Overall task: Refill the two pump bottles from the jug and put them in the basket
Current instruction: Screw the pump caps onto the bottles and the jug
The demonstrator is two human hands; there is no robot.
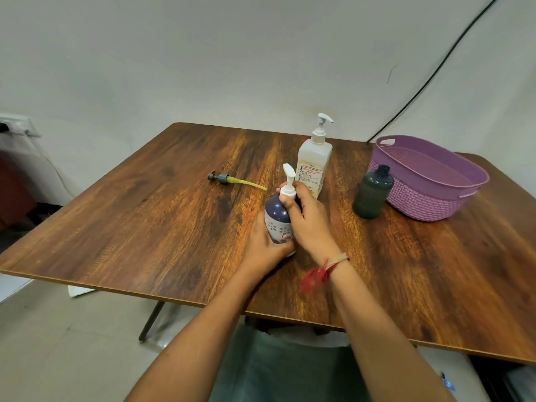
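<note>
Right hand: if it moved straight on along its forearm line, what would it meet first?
The white pump of the blue bottle, which the hand grips; past that, probably bare table, though depth is unclear.

right wrist: red-cream thread band (336,261), red tassel (312,278) | lap: grey-green garment (275,369)

Our navy pump bottle (277,216) stands upright, white jug (313,166) behind it; the uncapped green bottle (372,192) perhaps touches the purple basket (417,204).
</note>
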